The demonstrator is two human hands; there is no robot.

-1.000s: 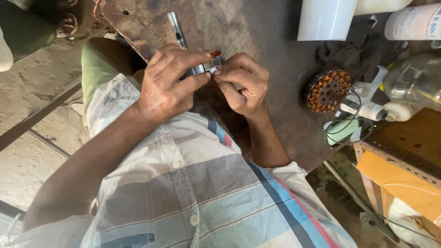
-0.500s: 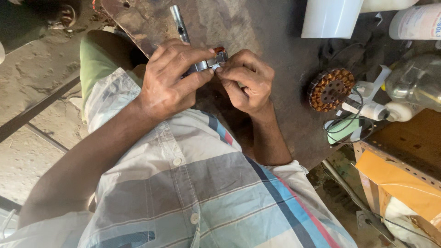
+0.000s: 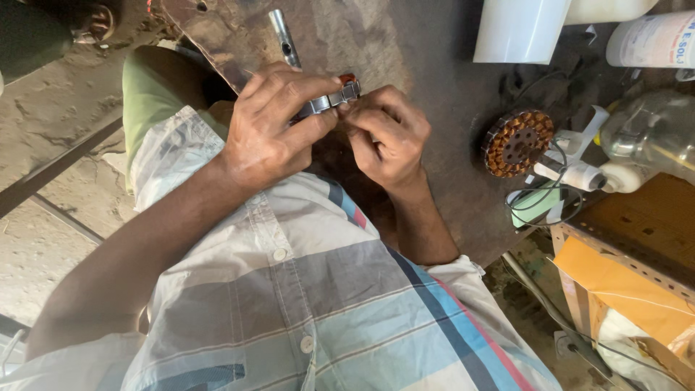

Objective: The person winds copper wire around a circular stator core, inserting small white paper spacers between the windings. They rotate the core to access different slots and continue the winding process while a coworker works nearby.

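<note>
The left hand [image 3: 271,127] and the right hand [image 3: 387,134] are meeting over the dark worktable [image 3: 427,80], both closing on a small metal ring-shaped part [image 3: 329,101] with a reddish end showing at its far right. The left hand is gripping the part from above, thumb underneath and fingers curled over it, while the right hand is pinching at its right end with fingertips drawn together; what lies under those fingertips is hidden. The part is sitting just above the near middle of the table, in front of the person's checked shirt [image 3: 311,289]. Just beyond the left knuckles a short metal tube [image 3: 284,38] is lying on a rusty plate [image 3: 217,32], close to the hands. To the right of the right hand a bare stretch of tabletop is lying open, running as far as a copper-wound stator [image 3: 517,143], which is well apart from the hands. Past it, near the table's right edge, a white squeeze bottle [image 3: 579,174], a green object wrapped in black wire [image 3: 536,206] and a clear glass jar [image 3: 648,137] are crowding together. A white cylinder [image 3: 521,29] and a labelled white bottle [image 3: 651,40] are standing at the far edge. To the left the table is giving way to a concrete floor [image 3: 43,224].
</note>
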